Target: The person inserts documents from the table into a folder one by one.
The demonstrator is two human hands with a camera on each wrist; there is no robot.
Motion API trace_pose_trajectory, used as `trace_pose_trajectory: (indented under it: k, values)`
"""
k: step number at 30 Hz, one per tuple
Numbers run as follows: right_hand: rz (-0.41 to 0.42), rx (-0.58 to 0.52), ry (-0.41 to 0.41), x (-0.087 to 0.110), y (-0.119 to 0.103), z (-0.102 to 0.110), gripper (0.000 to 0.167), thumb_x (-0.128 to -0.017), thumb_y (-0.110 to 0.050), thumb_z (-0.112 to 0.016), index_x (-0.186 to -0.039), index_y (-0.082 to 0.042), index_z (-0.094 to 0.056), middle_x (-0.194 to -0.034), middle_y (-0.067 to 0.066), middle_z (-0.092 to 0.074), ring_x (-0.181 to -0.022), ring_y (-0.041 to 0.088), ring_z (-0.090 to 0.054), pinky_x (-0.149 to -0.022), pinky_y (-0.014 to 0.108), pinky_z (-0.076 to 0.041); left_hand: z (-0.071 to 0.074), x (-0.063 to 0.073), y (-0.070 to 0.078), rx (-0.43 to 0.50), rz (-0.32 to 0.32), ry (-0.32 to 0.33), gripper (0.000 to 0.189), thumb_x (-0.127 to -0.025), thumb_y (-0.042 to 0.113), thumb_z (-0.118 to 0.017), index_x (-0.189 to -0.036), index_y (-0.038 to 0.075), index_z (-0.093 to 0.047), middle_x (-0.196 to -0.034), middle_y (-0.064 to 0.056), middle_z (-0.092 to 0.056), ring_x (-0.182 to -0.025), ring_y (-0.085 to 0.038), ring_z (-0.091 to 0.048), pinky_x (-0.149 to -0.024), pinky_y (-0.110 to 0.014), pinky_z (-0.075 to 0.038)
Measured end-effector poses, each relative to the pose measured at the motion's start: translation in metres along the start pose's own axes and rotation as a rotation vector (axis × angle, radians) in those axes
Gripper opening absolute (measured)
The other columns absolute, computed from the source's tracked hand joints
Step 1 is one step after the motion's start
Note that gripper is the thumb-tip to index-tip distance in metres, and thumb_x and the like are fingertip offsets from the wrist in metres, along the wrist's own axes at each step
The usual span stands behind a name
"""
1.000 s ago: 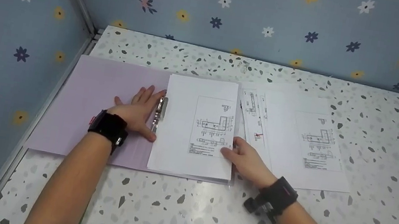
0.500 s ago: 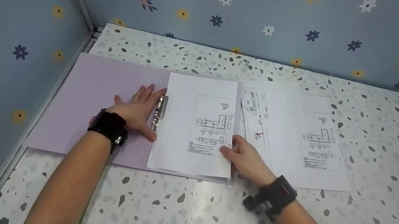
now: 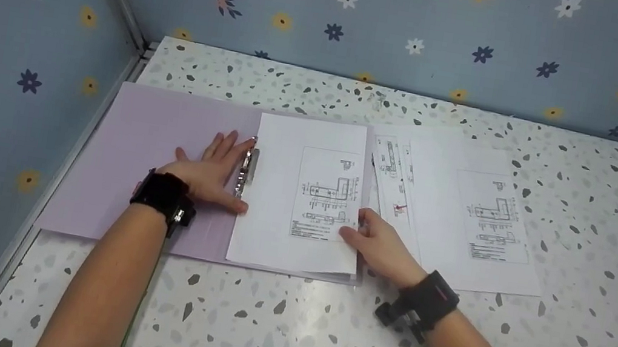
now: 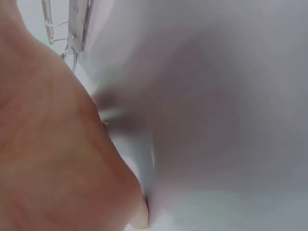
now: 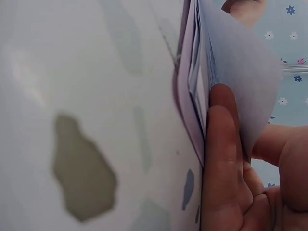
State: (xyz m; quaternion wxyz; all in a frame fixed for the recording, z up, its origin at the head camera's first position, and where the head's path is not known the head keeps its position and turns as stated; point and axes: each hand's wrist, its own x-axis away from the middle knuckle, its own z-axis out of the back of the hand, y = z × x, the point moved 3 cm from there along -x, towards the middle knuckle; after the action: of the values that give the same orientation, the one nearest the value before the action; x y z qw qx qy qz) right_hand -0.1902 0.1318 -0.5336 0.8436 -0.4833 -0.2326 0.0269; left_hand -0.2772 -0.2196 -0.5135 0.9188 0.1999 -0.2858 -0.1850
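A light purple ring binder [image 3: 142, 142] lies spread on the table with a stack of white printed sheets [image 3: 275, 193] over its right part. My left hand [image 3: 205, 173] rests with spread fingers beside the metal ring clip [image 3: 247, 170], its index fingertip at the clip's far end and its thumb at the stack's left edge. In the left wrist view the palm fills the left side, near the clip [image 4: 77, 26]. My right hand [image 3: 384, 246] pinches the stack's right edge, thumb on top. In the right wrist view, sheets [image 5: 245, 72] bend upward between thumb and fingers.
More loose printed sheets [image 3: 437, 217] lie to the right, partly under the binder's side. The speckled table [image 3: 273, 327] meets flower-patterned panels [image 3: 369, 17] at the back and left.
My left thumb has shifted slightly to the right, onto the stack's left edge. The right hand keeps its pinch in nearly the same place.
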Motion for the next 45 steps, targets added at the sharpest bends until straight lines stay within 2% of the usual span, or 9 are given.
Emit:
trace_pose_trajectory:
  k: [4, 11, 18, 23, 29, 39, 42, 45]
  values:
    - [-0.012, -0.005, 0.000, -0.0002, 0.0000, -0.0003, 0.043, -0.106, -0.032, -0.065, -0.140, -0.007, -0.054, -0.079, 0.003, -0.064, -0.050, 0.013, -0.046, -0.044, 0.027, -0.035, -0.0017, -0.0025, -0.0005, -0.019, 0.016, 0.009, 0.148, -0.071, 0.083, -0.080, -0.171, 0.030, 0.014, -0.175, -0.017, 0.028, -0.160, -0.041, 0.025, -0.095, -0.095, 0.017]
    - [-0.011, -0.002, 0.006, -0.0008, 0.0005, -0.0006, 0.044, -0.106, -0.032, -0.066, -0.139, -0.007, -0.054, -0.075, 0.000, -0.061, -0.048, 0.011, -0.044, -0.043, 0.026, -0.034, -0.0016, -0.0006, 0.0030, -0.026, 0.052, 0.003, 0.144, -0.076, 0.076, -0.082, -0.171, 0.028, 0.015, -0.174, -0.016, 0.028, -0.160, -0.039, 0.026, -0.098, -0.094, 0.016]
    - [-0.016, -0.016, 0.005, -0.0008, 0.0007, -0.0017, 0.048, -0.104, -0.031, -0.068, -0.140, -0.005, -0.052, -0.073, 0.000, -0.061, -0.048, 0.011, -0.044, -0.043, 0.025, -0.034, -0.0022, -0.0008, 0.0041, -0.020, 0.097, -0.016, 0.143, -0.077, 0.073, -0.083, -0.171, 0.030, 0.015, -0.174, -0.013, 0.030, -0.160, -0.036, 0.027, -0.102, -0.092, 0.016]
    - [-0.003, -0.013, 0.005, -0.0007, -0.0018, -0.0013, 0.047, -0.104, -0.030, -0.068, -0.139, -0.004, -0.052, -0.078, 0.002, -0.068, -0.049, 0.011, -0.047, -0.044, 0.026, -0.035, -0.0026, -0.0002, 0.0042, -0.022, 0.084, -0.014, 0.143, -0.078, 0.073, -0.082, -0.171, 0.029, 0.016, -0.174, -0.015, 0.030, -0.159, -0.038, 0.027, -0.099, -0.093, 0.017]
    - [-0.015, -0.006, 0.006, 0.0000, -0.0019, 0.0000, 0.047, -0.104, -0.031, -0.068, -0.139, -0.005, -0.051, -0.075, 0.001, -0.063, -0.048, 0.011, -0.045, -0.044, 0.026, -0.035, -0.0024, -0.0027, 0.0033, -0.011, 0.090, -0.016, 0.146, -0.073, 0.077, -0.083, -0.171, 0.033, 0.016, -0.174, -0.012, 0.031, -0.159, -0.035, 0.028, -0.100, -0.091, 0.018]
    - [-0.021, -0.017, 0.007, 0.0004, -0.0013, 0.0002, 0.048, -0.105, -0.032, -0.068, -0.141, -0.006, -0.051, -0.079, 0.003, -0.066, -0.048, 0.012, -0.045, -0.043, 0.026, -0.036, -0.0013, -0.0020, 0.0063, -0.039, 0.087, -0.015, 0.142, -0.079, 0.074, -0.082, -0.171, 0.029, 0.017, -0.174, -0.015, 0.029, -0.160, -0.038, 0.027, -0.099, -0.094, 0.014]
    - [-0.030, -0.016, 0.005, 0.0005, -0.0018, 0.0006, 0.051, -0.105, -0.033, -0.068, -0.143, -0.005, -0.049, -0.082, 0.004, -0.068, -0.051, 0.013, -0.049, -0.045, 0.026, -0.037, -0.0015, -0.0027, 0.0049, -0.048, 0.088, -0.013, 0.142, -0.079, 0.073, -0.082, -0.171, 0.027, 0.016, -0.174, -0.016, 0.029, -0.160, -0.038, 0.026, -0.100, -0.095, 0.012]
    - [-0.041, -0.048, 0.004, 0.0016, -0.0004, 0.0024, 0.051, -0.105, -0.031, -0.068, -0.143, -0.004, -0.047, -0.090, 0.007, -0.074, -0.062, 0.016, -0.065, -0.051, 0.026, -0.047, -0.0021, -0.0036, 0.0042, -0.057, 0.089, -0.013, 0.141, -0.079, 0.073, -0.082, -0.171, 0.027, 0.015, -0.175, -0.016, 0.028, -0.160, -0.039, 0.025, -0.100, -0.095, 0.011]
